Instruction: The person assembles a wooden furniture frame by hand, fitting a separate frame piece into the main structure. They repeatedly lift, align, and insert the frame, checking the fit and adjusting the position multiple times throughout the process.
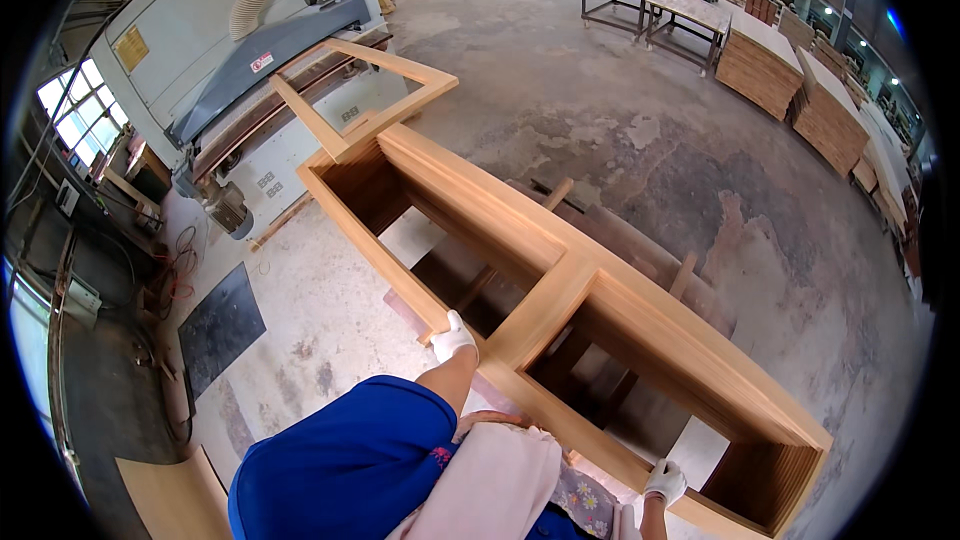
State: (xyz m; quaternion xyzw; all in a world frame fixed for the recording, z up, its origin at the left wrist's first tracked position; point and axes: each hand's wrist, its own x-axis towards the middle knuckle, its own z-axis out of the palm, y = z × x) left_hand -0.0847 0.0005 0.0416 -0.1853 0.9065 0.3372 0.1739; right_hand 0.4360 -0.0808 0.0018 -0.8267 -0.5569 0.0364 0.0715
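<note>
While the left forearm reaches forward from a short blue sleeve, the white-gloved left hand [454, 338] curls closed on the near rail of a stack of pale wooden, two-opening rectangular frames [548, 312], lying diagonally before the person. The white-gloved right hand [667, 480], its forearm nearly upright, holds the same rail farther right, fingers bent over it.
</note>
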